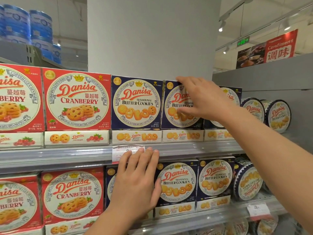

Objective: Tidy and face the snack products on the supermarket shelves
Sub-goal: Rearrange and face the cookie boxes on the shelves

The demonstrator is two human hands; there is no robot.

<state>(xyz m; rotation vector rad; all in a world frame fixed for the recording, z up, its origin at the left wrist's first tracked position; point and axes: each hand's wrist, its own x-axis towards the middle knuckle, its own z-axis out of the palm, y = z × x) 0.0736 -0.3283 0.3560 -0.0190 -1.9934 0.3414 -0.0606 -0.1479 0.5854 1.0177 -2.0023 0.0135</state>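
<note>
Red cranberry cookie boxes and navy butter cookie boxes stand in rows on two shelves. My right hand grips the second navy box on the upper shelf, fingers over its top edge and thumb across its front; this box is turned slightly to the left. My left hand lies flat with straight fingers against a navy box on the lower shelf, fingertips reaching the price label on the shelf rail. A third navy box is partly hidden behind my right wrist.
Round navy cookie tins sit at the right end of the upper shelf, more tins at the lower right. A white pillar rises behind the shelf. Blue tins are stacked high at top left. A grey shelf end panel stands right.
</note>
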